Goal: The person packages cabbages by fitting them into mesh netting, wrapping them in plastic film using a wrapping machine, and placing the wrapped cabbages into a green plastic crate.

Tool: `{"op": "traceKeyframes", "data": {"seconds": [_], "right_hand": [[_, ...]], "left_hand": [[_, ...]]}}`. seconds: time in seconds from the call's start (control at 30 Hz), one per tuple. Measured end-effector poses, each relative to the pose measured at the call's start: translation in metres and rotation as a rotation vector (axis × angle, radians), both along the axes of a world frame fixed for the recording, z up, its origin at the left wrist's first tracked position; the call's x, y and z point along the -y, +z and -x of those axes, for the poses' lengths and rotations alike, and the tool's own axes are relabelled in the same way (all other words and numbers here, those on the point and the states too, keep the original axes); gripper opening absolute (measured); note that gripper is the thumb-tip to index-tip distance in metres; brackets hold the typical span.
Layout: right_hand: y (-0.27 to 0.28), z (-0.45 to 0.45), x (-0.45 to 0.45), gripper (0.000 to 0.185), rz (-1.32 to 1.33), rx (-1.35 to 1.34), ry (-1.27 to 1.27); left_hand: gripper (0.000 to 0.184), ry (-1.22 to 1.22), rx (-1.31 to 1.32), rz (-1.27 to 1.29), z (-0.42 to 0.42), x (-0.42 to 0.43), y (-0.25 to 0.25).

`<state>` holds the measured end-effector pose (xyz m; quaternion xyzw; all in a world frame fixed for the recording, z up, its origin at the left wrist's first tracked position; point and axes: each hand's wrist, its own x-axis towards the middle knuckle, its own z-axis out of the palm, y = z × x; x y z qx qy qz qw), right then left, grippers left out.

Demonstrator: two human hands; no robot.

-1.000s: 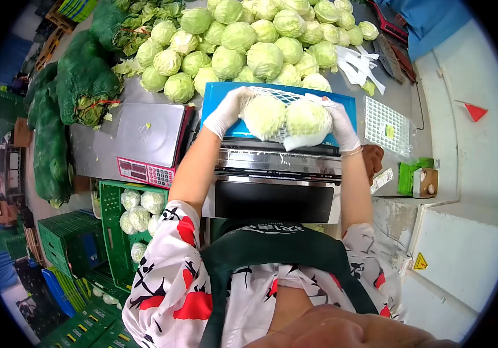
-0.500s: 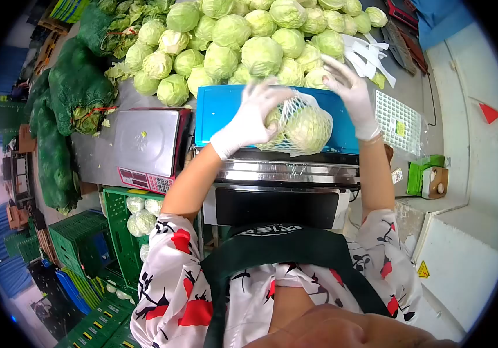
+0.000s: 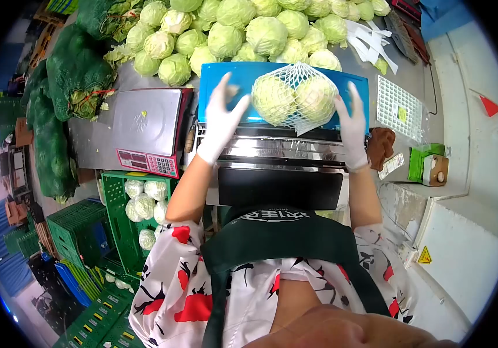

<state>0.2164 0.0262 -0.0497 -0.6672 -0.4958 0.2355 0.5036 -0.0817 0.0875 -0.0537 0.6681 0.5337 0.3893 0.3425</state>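
Note:
Two pale green cabbages in a white mesh net (image 3: 300, 100) lie side by side on a blue surface (image 3: 234, 72). My left hand (image 3: 221, 124), in a white glove, is to the left of the net, thumb and fingers spread, holding nothing. On the other side, my gloved right hand (image 3: 351, 124) has its fingers apart close to the net's right edge; whether a fingertip touches it I cannot tell. Below the blue surface runs a shiny metal bar (image 3: 278, 146) above a black panel (image 3: 281, 188).
Many loose cabbages (image 3: 266, 36) are piled behind the blue surface. A scale (image 3: 147, 124) stands to the left, near dark green net sacks (image 3: 75, 69). White strips (image 3: 368, 42) and a white grid tray (image 3: 400, 110) lie right. A green crate (image 3: 118, 220) holds wrapped cabbages.
My left hand has moved left, away from the net. My right hand has come down beside it. Both netted cabbages now sit plainly visible between my hands.

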Motion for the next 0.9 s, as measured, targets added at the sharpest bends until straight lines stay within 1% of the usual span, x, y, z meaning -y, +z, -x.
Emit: {"op": "traceKeyframes", "data": {"seconds": [0.03, 0.07, 0.1, 0.13, 0.17, 0.2, 0.23, 0.27, 0.3, 0.33, 0.37, 0.4, 0.43, 0.47, 0.5, 0.53, 0.57, 0.6, 0.67, 0.7, 0.73, 0.77, 0.8, 0.87, 0.9], "right_hand": [[0.001, -0.007, 0.018, 0.059, -0.028, 0.251, -0.075], [0.001, -0.012, 0.038, 0.056, -0.059, 0.504, -0.153], [-0.003, -0.014, 0.059, 0.054, -0.029, 0.677, -0.24], [-0.011, -0.014, 0.08, 0.051, 0.008, 0.849, -0.326], [-0.025, -0.012, 0.096, 0.052, 0.13, 0.892, -0.361], [-0.039, -0.004, 0.107, 0.059, 0.293, 0.977, -0.384], [-0.05, 0.003, 0.111, 0.059, 0.359, 0.96, -0.348], [-0.054, 0.01, 0.112, 0.059, 0.422, 0.941, -0.313], [-0.042, 0.022, 0.108, 0.055, 0.388, 0.922, -0.288], [-0.055, 0.022, 0.107, 0.042, 0.277, 0.818, -0.26], [-0.051, 0.02, 0.105, 0.036, 0.245, 0.66, -0.203], [-0.045, 0.017, 0.102, 0.031, 0.209, 0.503, -0.147], [-0.033, 0.008, 0.106, 0.027, 0.214, 0.024, -0.12], [-0.009, 0.001, 0.109, 0.024, 0.213, -0.455, -0.088], [0.001, -0.016, 0.118, 0.023, 0.227, -0.572, 0.029], [0.008, -0.032, 0.126, 0.021, 0.223, -0.644, 0.127], [0.044, -0.035, 0.136, 0.022, 0.238, -0.437, 0.223], [0.061, -0.049, 0.141, 0.024, 0.1, -0.596, 0.395], [0.089, -0.066, 0.132, 0.028, -0.069, -0.674, 0.536], [0.104, -0.071, 0.12, 0.029, -0.097, -0.593, 0.504], [0.111, -0.076, 0.106, 0.031, -0.126, -0.511, 0.473], [0.11, -0.072, 0.079, 0.044, -0.027, -0.279, 0.365], [0.107, -0.062, 0.045, 0.059, 0.068, -0.046, 0.255], [0.068, -0.053, -0.009, 0.099, -0.011, 0.396, 0.468], [0.035, -0.053, -0.026, 0.112, -0.011, 0.528, 0.526]], "left_hand": [[0.069, 0.095, -0.171, -0.116, 0.015, 0.019, 0.003], [0.068, 0.134, -0.406, -0.201, 0.034, 0.034, -0.004], [0.07, 0.158, -0.633, -0.214, 0.05, 0.051, -0.009], [0.075, 0.171, -0.768, -0.226, 0.06, 0.068, -0.015], [0.076, 0.18, -0.824, -0.189, 0.062, 0.08, -0.02], [0.078, 0.187, -0.881, -0.151, 0.064, 0.09, -0.026], [0.082, 0.209, -0.899, -0.193, 0.057, 0.098, -0.032], [0.079, 0.183, -0.833, -0.227, 0.052, 0.101, -0.037], [0.077, 0.176, -0.686, -0.157, 0.045, 0.1, -0.043], [0.076, 0.167, -0.539, -0.087, 0.038, 0.099, -0.047], [0.059, 0.155, -0.363, -0.037, 0.032, 0.1, -0.042], [0.052, 0.051, -0.123, 0.097, 0.033, 0.099, -0.042], [0.045, -0.055, 0.116, 0.232, 0.037, 0.097, -0.043], [0.039, -0.16, 0.356, 0.369, 0.041, 0.097, -0.043], [0.024, -0.248, 0.313, 0.506, 0.044, 0.1, -0.008], [0.022, -0.373, 0.298, 0.493, 0.052, 0.101, 0.015], [0.021, -0.46, 0.297, 0.472, 0.062, 0.097, 0.039], [0.019, -0.544, 0.294, 0.452, 0.068, 0.091, 0.06], [0.022, -0.636, 0.757, 0.423, 0.069, 0.079, 0.081], [0.045, -0.594, 0.675, 0.255, 0.063, 0.066, 0.08], [0.086, -0.337, 0.693, 0.236, 0.027, 0.059, 0.102], [0.116, -0.416, 0.27, 0.004, 0.02, 0.029, 0.096], [0.126, -0.394, -0.072, -0.191, 0.012, 0.004, 0.082], [0.13, -0.449, -0.284, -0.303, -0.015, -0.022, 0.034], [0.131, -0.518, -0.336, -0.233, -0.026, -0.029, 0.017]]}}
